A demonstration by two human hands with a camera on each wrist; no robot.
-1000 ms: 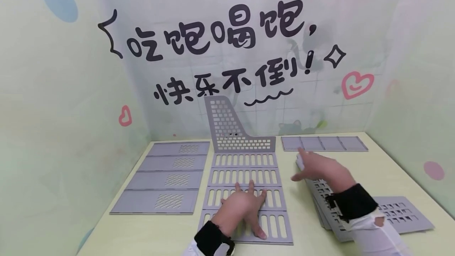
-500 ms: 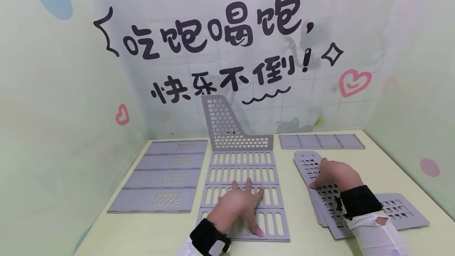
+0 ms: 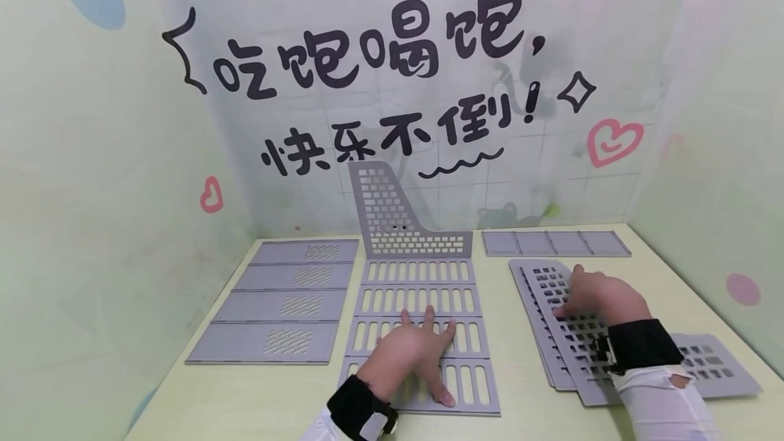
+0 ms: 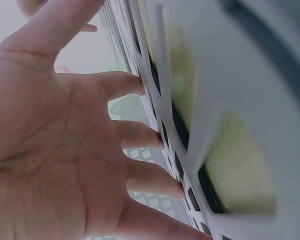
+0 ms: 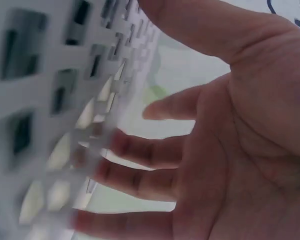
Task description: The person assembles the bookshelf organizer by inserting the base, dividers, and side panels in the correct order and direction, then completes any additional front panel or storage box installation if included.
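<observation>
My left hand rests with spread fingers on a grey slotted panel, the nearest of several laid in a column. In the left wrist view its fingertips touch the slotted surface. My right hand grips the top perforated grey panel of a pile by its right edge. The thumb lies on the upper face, and in the right wrist view the fingers reach behind the edge, partly showing through the holes. Under it lies another perforated panel, offset to the left.
An L-shaped perforated panel stands at the column's far end. Several grey panels with slanted slits lie at the left. A strip of narrow plain panels lies at the back right. Another perforated panel extends right of the pile. Printed walls enclose the table.
My right hand has come down from the pile's far end onto the top panel and gripped it. That panel has slid right, uncovering more of the one below. The left hand stays put.
</observation>
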